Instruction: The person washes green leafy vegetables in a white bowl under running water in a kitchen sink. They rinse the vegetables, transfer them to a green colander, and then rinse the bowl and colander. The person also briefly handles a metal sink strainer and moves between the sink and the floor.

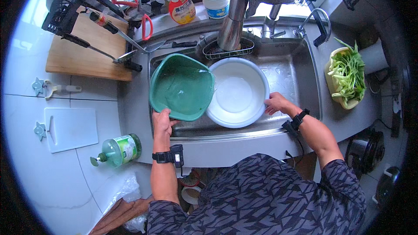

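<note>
My left hand [163, 122] grips the near rim of a green plastic basin [183, 88], which has some water in it and stands at the left of the steel sink [302, 78]. Beside it, under the faucet [233, 19], is a round white basin [236, 93]. The green basin's right edge overlaps the white one's left rim. At the white basin's right rim is my right hand [277, 102], its fingers bent against the edge; the fingertips are partly hidden. On the counter right of the sink, cut leafy green stems [351, 75] fill a pale yellow basket [329, 85].
A wire sink caddy [228, 54] hangs behind the basins, near a knife [184, 44]. Left of the sink are a wooden cutting board [88, 49] and a green pump bottle [120, 150]. A spray bottle [181, 6] and a white tub [215, 1] stand on the back ledge.
</note>
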`<state>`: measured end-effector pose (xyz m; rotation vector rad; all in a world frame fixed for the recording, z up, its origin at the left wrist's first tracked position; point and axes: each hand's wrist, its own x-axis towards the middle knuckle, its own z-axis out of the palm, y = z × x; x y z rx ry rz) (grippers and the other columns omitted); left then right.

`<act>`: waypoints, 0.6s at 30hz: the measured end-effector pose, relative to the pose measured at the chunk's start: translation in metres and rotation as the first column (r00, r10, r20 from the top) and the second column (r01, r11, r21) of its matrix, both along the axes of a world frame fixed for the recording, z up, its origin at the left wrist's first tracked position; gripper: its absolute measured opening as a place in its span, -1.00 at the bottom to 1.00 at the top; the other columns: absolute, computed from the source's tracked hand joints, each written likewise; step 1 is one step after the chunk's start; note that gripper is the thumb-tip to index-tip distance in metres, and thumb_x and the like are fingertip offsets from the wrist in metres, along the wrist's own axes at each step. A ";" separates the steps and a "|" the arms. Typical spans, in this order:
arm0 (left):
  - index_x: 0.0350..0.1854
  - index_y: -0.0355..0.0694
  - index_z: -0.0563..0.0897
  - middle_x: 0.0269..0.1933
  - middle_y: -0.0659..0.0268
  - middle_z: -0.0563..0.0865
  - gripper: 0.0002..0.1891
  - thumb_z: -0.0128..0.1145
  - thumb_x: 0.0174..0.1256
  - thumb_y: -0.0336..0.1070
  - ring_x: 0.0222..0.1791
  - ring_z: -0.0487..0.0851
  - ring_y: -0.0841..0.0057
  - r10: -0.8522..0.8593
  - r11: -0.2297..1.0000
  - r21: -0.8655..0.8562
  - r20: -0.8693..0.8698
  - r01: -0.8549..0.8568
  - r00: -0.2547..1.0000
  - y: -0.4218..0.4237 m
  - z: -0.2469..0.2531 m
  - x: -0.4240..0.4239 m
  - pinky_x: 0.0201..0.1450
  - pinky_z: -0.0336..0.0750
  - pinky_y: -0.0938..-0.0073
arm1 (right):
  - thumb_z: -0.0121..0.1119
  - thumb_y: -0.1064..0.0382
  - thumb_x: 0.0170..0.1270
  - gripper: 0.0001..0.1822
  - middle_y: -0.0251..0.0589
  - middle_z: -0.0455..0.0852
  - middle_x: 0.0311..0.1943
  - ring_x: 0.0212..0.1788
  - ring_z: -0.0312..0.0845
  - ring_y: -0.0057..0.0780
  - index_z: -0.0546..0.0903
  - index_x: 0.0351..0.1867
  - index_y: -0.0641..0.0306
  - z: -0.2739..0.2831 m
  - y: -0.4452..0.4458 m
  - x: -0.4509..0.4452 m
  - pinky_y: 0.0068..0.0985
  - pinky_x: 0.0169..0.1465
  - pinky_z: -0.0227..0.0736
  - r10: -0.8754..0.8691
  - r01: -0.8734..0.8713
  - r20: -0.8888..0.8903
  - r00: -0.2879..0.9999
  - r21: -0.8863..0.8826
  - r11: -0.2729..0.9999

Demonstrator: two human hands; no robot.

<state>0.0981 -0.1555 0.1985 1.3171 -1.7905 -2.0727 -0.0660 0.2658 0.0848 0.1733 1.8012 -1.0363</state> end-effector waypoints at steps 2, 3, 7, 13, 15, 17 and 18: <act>0.38 -0.23 0.22 0.17 -0.02 0.53 -0.37 -0.08 0.17 -0.50 -0.03 0.69 0.01 0.012 1.000 -0.026 0.025 -0.011 1.000 0.001 -0.002 0.000 -0.29 0.74 0.00 | 0.08 0.23 0.35 -0.68 -0.03 0.72 -0.32 -0.41 0.72 -0.36 0.58 -0.13 0.56 0.003 -0.001 0.001 -0.44 -0.37 0.68 0.001 -0.001 -0.002 1.000 0.008 1.000; 0.38 -0.23 0.22 0.17 -0.02 0.53 -0.37 -0.08 0.17 -0.50 -0.03 0.69 0.02 0.013 1.000 -0.025 0.037 -0.012 0.999 -0.002 -0.003 -0.001 -0.30 0.75 0.01 | 0.08 0.23 0.35 -0.68 -0.04 0.72 -0.33 -0.41 0.72 -0.36 0.59 -0.14 0.56 0.004 -0.002 0.000 -0.45 -0.37 0.68 0.001 0.000 -0.005 1.000 0.011 1.000; 0.39 -0.22 0.22 0.15 -0.01 0.53 -0.36 -0.08 0.16 -0.53 -0.05 0.70 0.05 0.047 0.996 -0.078 0.040 -0.044 0.998 0.001 -0.003 -0.007 -0.35 0.75 0.05 | 0.09 0.23 0.35 -0.69 -0.05 0.72 -0.32 -0.41 0.72 -0.38 0.58 -0.14 0.56 0.008 -0.002 -0.002 -0.46 -0.38 0.68 0.012 -0.012 0.005 1.000 0.023 1.000; 0.38 -0.22 0.22 0.14 0.01 0.53 -0.36 -0.10 0.15 -0.54 -0.10 0.70 0.10 0.045 0.982 -0.183 0.025 -0.040 0.999 0.010 0.004 -0.016 -0.41 0.74 0.10 | 0.08 0.25 0.36 -0.69 -0.03 0.72 -0.33 -0.41 0.72 -0.37 0.57 -0.13 0.57 0.011 -0.004 -0.003 -0.46 -0.38 0.68 0.030 -0.031 0.023 0.999 0.013 0.999; 0.37 -0.23 0.24 0.13 0.02 0.53 -0.36 -0.09 0.14 -0.54 -0.07 0.69 0.14 0.059 0.974 -0.219 0.002 -0.058 0.998 0.016 0.007 -0.020 -0.40 0.73 0.19 | 0.07 0.25 0.36 -0.69 -0.03 0.72 -0.35 -0.41 0.72 -0.37 0.56 -0.11 0.57 0.007 -0.003 -0.003 -0.46 -0.38 0.68 0.032 -0.033 0.011 0.999 0.018 0.999; 0.39 -0.27 0.23 0.16 0.01 0.52 -0.34 -0.09 0.13 -0.55 0.00 0.65 0.15 0.036 0.965 -0.258 -0.045 -0.047 0.998 0.017 0.006 -0.024 -0.27 0.70 0.25 | 0.13 0.24 0.30 -0.71 -0.04 0.72 -0.45 -0.50 0.69 -0.33 0.61 -0.27 0.55 0.002 0.000 -0.001 -0.41 -0.46 0.65 -0.017 0.018 -0.028 0.999 0.012 1.000; 0.40 -0.29 0.21 0.18 -0.01 0.50 -0.32 -0.08 0.12 -0.55 0.07 0.62 0.14 0.012 0.959 -0.282 -0.079 -0.033 0.997 0.013 0.000 -0.022 -0.14 0.68 0.25 | 0.15 0.23 0.27 -0.71 -0.04 0.72 -0.50 -0.55 0.68 -0.32 0.64 -0.35 0.54 0.001 0.000 0.000 -0.39 -0.50 0.64 -0.038 0.038 -0.046 0.998 0.007 0.999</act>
